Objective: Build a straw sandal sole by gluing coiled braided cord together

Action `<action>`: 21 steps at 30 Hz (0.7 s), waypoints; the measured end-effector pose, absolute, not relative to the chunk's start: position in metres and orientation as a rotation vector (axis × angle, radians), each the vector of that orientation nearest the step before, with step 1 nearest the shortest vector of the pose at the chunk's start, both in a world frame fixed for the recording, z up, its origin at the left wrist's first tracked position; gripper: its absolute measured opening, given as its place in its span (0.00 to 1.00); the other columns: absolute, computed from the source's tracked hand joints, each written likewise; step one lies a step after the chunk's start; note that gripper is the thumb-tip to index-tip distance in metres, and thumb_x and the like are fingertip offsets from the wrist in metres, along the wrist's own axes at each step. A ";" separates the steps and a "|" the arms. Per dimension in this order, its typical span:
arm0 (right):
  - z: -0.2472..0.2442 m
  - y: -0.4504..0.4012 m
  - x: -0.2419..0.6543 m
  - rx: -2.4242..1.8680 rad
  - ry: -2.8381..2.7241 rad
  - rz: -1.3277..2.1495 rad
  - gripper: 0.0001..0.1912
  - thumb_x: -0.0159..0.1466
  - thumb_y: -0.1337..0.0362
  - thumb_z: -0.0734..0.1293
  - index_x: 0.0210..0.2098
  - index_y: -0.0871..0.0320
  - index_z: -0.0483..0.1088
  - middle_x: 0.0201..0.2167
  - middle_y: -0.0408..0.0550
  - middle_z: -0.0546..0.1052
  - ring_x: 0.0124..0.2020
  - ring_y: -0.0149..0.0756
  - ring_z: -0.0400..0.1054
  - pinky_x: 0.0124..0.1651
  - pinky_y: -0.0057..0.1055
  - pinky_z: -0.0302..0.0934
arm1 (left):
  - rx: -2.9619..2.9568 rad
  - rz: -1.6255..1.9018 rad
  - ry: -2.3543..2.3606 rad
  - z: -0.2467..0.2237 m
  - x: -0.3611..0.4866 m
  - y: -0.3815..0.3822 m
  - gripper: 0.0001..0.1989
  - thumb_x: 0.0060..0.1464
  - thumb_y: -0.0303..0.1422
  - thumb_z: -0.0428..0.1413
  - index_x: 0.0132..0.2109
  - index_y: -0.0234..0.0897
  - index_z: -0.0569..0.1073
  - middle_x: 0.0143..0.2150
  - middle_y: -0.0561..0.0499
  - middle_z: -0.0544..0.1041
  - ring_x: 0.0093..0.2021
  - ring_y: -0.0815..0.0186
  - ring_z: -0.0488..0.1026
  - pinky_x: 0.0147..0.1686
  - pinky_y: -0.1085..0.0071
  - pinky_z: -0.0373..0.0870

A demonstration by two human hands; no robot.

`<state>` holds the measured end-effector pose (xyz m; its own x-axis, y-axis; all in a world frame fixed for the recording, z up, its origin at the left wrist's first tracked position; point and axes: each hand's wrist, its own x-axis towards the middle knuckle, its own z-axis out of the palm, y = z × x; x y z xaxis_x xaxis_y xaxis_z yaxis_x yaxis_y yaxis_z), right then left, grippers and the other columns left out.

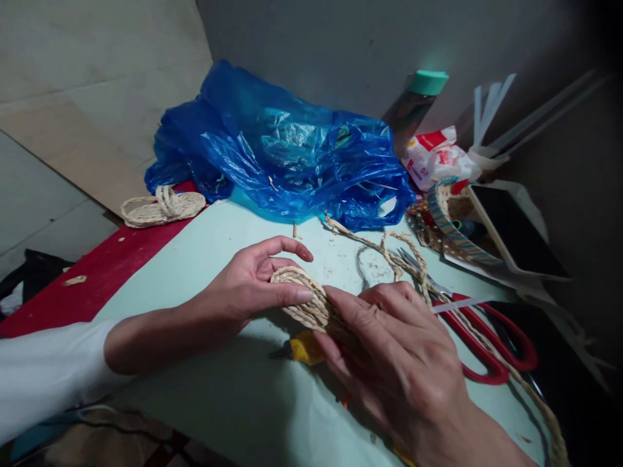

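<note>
My left hand (260, 279) holds the left end of a coiled, braided straw oval (299, 298), thumb on top and index finger raised and curved. The right end of the oval is gripped by my right hand (403, 350), whose palm and fingers hide part of it. Under the oval lies a yellow glue gun (307, 348) with a dark nozzle, mostly covered by my right hand. A long straw braid (491, 344) runs across the table on the right. Beside it are large scissors (506, 353) with red handles.
A small woven straw slipper (163, 207) sits on the red cloth at left. A crumpled blue plastic bag (282, 149) covers the back of the table. At right stand a green-capped bottle (413, 104), a phone or tablet (518, 227) and a cup holding white sticks (487, 155).
</note>
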<state>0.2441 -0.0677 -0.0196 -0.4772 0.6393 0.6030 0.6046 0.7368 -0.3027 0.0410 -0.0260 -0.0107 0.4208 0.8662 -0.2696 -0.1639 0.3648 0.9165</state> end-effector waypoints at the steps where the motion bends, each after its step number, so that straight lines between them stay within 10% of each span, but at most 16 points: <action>1: -0.019 -0.067 0.244 -0.924 -2.208 0.063 0.12 0.65 0.70 0.71 0.47 0.69 0.72 0.31 0.49 0.77 0.30 0.34 0.61 0.34 0.37 0.53 | 0.964 0.787 0.894 -0.010 0.041 -0.026 0.17 0.52 0.26 0.65 0.46 0.38 0.70 0.31 0.56 0.77 0.29 0.73 0.74 0.29 0.81 0.69; 21: -0.019 -0.065 0.248 -0.948 -2.267 -0.004 0.14 0.66 0.68 0.70 0.50 0.69 0.71 0.30 0.46 0.76 0.30 0.34 0.60 0.34 0.37 0.51 | 1.053 0.778 0.880 -0.014 0.042 -0.024 0.18 0.52 0.31 0.66 0.48 0.40 0.70 0.35 0.56 0.74 0.33 0.72 0.72 0.33 0.78 0.69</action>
<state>0.2477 -0.0654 -0.0189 -0.5105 0.6306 0.5845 0.6329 0.7358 -0.2411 0.0419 -0.0243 -0.0139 0.4418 0.8682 -0.2260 -0.1183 0.3061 0.9446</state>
